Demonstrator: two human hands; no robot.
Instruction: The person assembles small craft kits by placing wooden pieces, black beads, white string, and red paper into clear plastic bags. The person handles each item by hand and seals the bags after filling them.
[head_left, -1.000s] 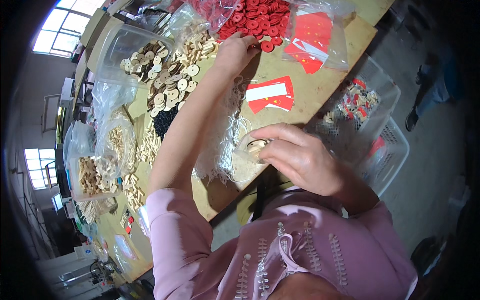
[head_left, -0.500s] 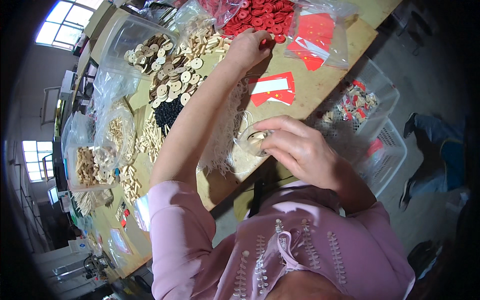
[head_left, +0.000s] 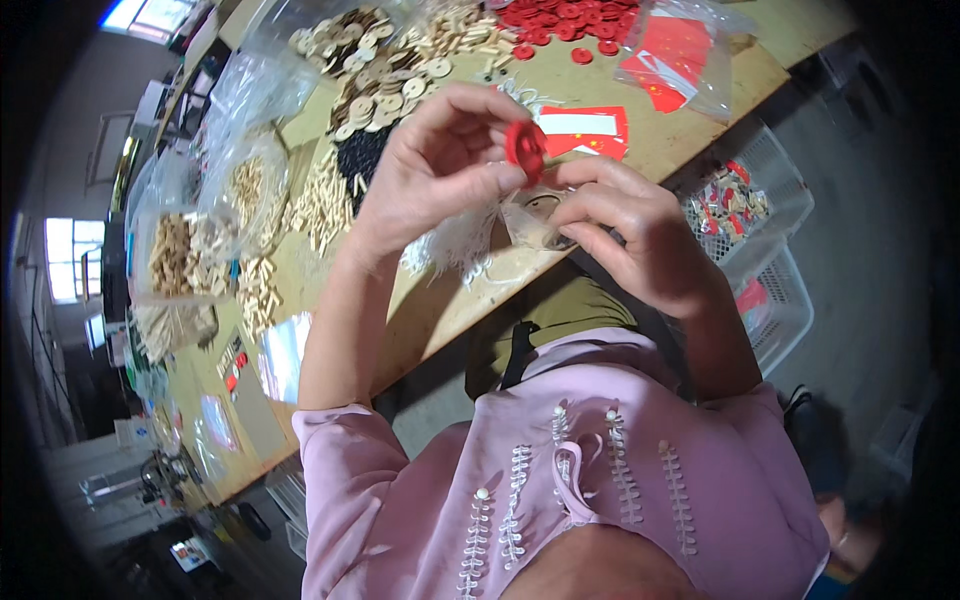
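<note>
A small red disc (head_left: 524, 150) is standing on edge, pinched between fingertips above the worktop's (head_left: 690, 130) near edge, beside a clear ring (head_left: 540, 215).

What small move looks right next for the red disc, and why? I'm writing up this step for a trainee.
Probably bring the red disc down a little to the right hand. The left hand pinches the disc right above the right hand's fingertips, which hold a small pale piece with whitish cord trailing from it over the table edge. The two parts nearly touch.
</note>
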